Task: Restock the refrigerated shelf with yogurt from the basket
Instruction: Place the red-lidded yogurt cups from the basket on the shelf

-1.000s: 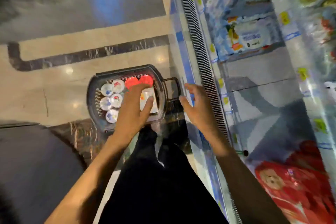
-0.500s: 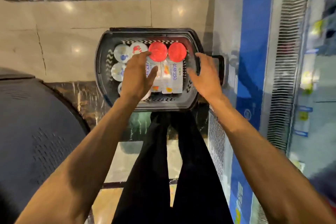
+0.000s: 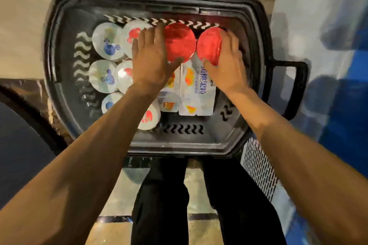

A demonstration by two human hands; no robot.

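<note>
A dark plastic basket (image 3: 59, 49) stands on the floor in front of me, filled with yogurt. Several white foil-lidded cups (image 3: 108, 43) sit on its left side, two red-lidded cups at the back, and white multipacks (image 3: 196, 89) in the middle. My left hand (image 3: 151, 59) lies with straight fingers beside the left red-lidded cup (image 3: 179, 42), its thumb touching the lid's lower edge. My right hand (image 3: 229, 63) rests over the right edge of the right red-lidded cup (image 3: 209, 45), with its thumb at the lid's lower rim. Neither cup is lifted.
The basket's handle (image 3: 296, 89) sticks out to the right, toward the blue and white cooler base (image 3: 342, 105) with its vent grille (image 3: 258, 167). My dark trouser legs (image 3: 163, 195) are below the basket. A dark rounded object (image 3: 18, 145) sits at the left.
The view swung down from the cooler shelf and closed in on the basket. Both hands moved forward into it; the right hand came from the rim onto the right red-lidded cup.
</note>
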